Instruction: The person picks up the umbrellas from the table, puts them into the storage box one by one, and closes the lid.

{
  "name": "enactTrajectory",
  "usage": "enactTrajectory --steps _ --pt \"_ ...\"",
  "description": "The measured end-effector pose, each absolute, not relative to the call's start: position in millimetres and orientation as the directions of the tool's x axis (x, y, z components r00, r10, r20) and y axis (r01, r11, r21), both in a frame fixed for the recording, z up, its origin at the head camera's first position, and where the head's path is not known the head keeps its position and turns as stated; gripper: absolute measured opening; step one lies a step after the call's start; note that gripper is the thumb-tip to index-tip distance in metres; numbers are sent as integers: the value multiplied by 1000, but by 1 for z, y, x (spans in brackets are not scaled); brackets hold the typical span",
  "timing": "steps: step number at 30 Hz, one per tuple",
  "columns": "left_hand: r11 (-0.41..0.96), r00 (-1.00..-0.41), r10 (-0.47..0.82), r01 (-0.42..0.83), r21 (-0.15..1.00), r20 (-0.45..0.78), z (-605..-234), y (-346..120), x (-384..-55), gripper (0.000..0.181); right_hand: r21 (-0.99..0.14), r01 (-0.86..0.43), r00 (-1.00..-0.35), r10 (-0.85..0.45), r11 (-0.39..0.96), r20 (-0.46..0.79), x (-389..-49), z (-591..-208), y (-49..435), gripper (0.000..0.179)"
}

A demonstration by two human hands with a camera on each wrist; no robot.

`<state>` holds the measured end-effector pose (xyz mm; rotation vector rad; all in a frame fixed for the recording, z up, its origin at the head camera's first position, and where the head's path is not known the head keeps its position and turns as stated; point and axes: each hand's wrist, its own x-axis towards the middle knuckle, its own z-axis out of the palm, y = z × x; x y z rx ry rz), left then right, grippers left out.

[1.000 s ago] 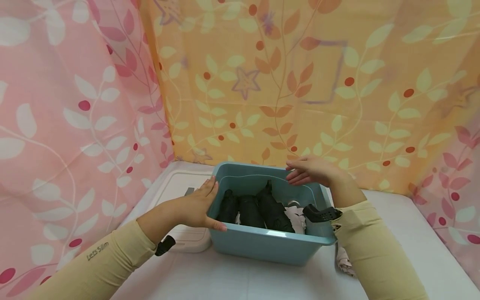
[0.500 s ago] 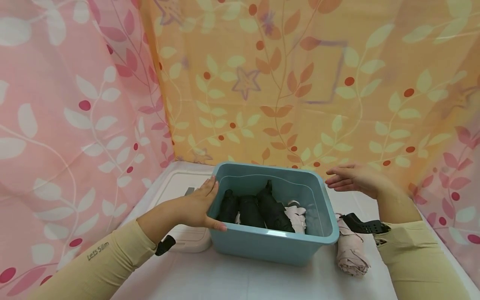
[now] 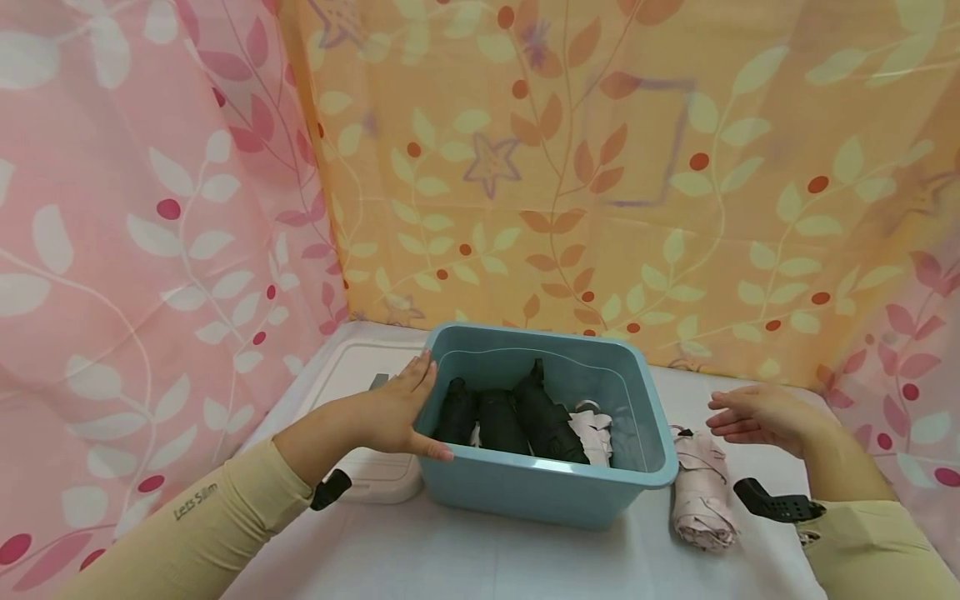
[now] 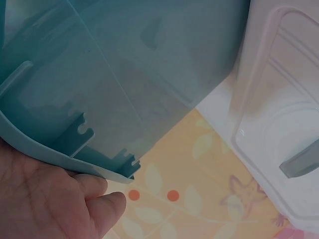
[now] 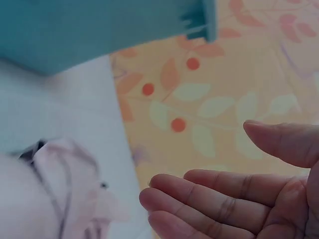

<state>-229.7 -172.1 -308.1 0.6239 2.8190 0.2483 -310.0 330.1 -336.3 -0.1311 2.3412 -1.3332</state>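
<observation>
Head view: a pink roll is laid just beside the blue tub, at four o'clock. The tub is touched at nine by the spread left hand, presumably for steadying; nothing is held by the relaxed right hand at three. Black bundles are contained inside; the white lid is laid farther out at nine, likely for access.

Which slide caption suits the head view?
Left hand on a blue bin, empty right hand near a rolled pink bundle.
</observation>
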Motion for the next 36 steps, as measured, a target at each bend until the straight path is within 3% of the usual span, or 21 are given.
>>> enactTrajectory --steps 9,19,28,36 --pt "896 -880 431 392 206 -198 -308 -171 -230 125 -800 252 -882 -210 545 -422 -302 -377 351 62" --pt "897 -880 429 388 210 -205 -307 -170 -229 126 -774 296 -877 -162 560 -453 -299 -403 361 36" --pt "901 -882 422 382 204 -209 -307 -170 -229 126 -730 333 -877 -88 597 -472 -298 -417 357 43" --pt "901 -883 421 381 208 -207 -309 -172 -230 126 -748 393 -852 -94 534 -515 -293 -424 354 44"
